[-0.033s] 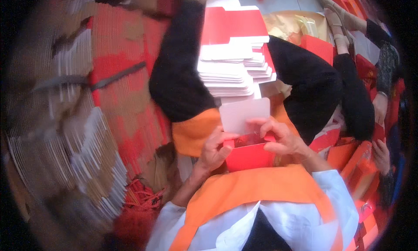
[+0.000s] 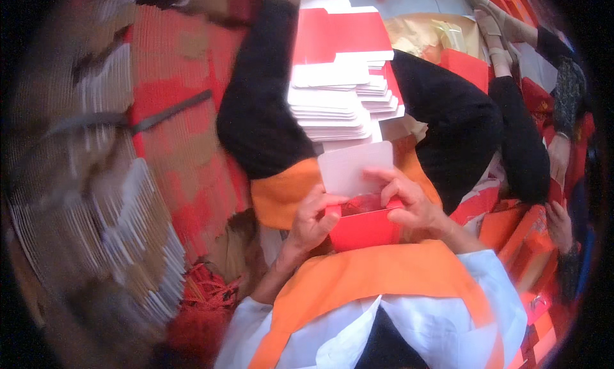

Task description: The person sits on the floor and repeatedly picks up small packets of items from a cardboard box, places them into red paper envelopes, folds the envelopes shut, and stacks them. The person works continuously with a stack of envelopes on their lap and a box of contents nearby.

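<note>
Close to my orange apron I hold a small red cardboard box [image 2: 363, 233], its pale flap [image 2: 354, 167] standing up at the far side. My left hand [image 2: 311, 217] grips the box's left edge between thumb and fingers. On the opposite edge, my right hand [image 2: 412, 206] is closed, with its index finger stretched against the flap. The inside shows only as a dark red gap. Just beyond lies a staggered pile of flat white-and-red box blanks [image 2: 326, 113] between my legs, with red faces showing at its far end.
Stacks of folded red and brown cardboard [image 2: 173, 158] fill the left, crossed by a dark strap [image 2: 174, 113]. Red cords [image 2: 210, 287] lie near my left forearm. At the right, another person's hands [image 2: 559, 225] are among red and orange boxes [image 2: 502, 225]. A tan bag [image 2: 412, 39] lies beyond my right leg.
</note>
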